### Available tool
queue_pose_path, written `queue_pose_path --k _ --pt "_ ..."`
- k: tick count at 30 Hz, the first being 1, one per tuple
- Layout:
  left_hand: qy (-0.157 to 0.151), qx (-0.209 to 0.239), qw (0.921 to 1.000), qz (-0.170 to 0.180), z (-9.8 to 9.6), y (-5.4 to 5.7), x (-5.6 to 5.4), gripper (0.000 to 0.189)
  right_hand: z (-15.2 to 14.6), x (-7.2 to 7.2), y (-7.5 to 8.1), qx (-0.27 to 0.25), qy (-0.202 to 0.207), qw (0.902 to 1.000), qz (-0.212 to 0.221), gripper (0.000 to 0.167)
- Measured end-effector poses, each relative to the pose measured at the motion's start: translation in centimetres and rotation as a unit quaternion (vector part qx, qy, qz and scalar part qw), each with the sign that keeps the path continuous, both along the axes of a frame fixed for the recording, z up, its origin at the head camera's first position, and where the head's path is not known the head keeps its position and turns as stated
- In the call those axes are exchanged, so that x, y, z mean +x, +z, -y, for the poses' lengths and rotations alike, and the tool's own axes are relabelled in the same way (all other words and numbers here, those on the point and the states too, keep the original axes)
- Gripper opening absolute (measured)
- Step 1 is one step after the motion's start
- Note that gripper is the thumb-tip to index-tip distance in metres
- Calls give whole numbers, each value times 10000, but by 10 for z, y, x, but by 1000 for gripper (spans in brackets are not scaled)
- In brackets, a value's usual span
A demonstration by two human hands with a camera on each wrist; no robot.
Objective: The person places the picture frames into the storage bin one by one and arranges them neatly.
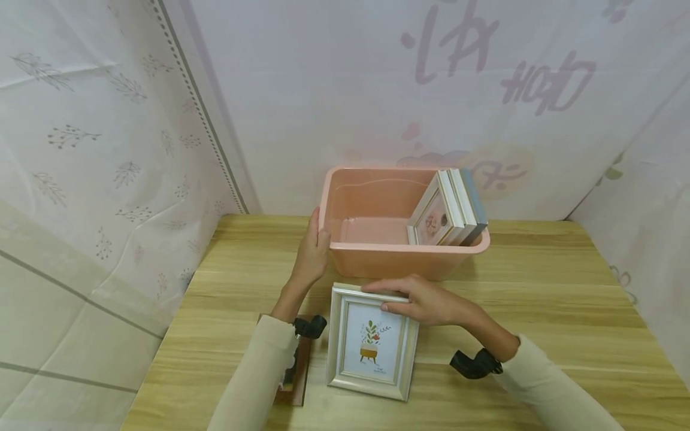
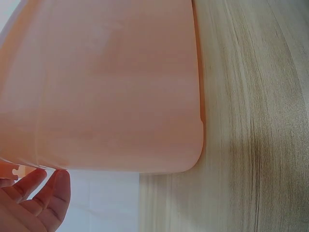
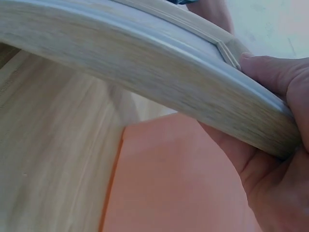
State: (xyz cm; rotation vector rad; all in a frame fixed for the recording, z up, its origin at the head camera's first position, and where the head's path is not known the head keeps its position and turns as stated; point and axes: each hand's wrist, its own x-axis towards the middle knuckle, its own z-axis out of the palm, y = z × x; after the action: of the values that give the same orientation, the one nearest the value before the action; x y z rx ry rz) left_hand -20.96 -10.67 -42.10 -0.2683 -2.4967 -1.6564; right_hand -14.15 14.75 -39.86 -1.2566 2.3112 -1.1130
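A pink plastic bin stands at the back of the table. At its left end, my left hand grips the rim; in the left wrist view the fingers curl against the bin's edge. My right hand holds a cream-coloured picture frame by its top edge, in front of the bin. The frame carries a print of a potted plant. In the right wrist view the thumb lies on the front of the frame and the other fingers go behind it. Several white and grey picture frames lean together inside the bin's right end.
A brown frame lies on the wooden table, partly hidden under my left forearm. Printed cloth hangs behind the bin and on both sides. A black strap sits on each wrist.
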Motion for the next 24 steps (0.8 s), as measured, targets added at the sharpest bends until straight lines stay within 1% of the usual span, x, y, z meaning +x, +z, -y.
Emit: queue_pose_path --k 6,12,14,19,24 --pt "28 -42 10000 -23 0 0 0 62 -2 3 11 27 -65 9997 -240 42" --pt "54 -56 10000 -48 0 0 0 63 -7 5 28 52 -287 9994 -164 42" --pt "48 -45 10000 -30 -1 0 0 63 -9 5 35 16 -374 9990 -237 42" --pt "76 -58 9999 -54 0 1 1 64 -17 5 53 -29 -755 9959 -496 42" --pt "116 -90 9999 -64 0 1 0 64 -30 4 69 -39 -1123 9925 -482 44"
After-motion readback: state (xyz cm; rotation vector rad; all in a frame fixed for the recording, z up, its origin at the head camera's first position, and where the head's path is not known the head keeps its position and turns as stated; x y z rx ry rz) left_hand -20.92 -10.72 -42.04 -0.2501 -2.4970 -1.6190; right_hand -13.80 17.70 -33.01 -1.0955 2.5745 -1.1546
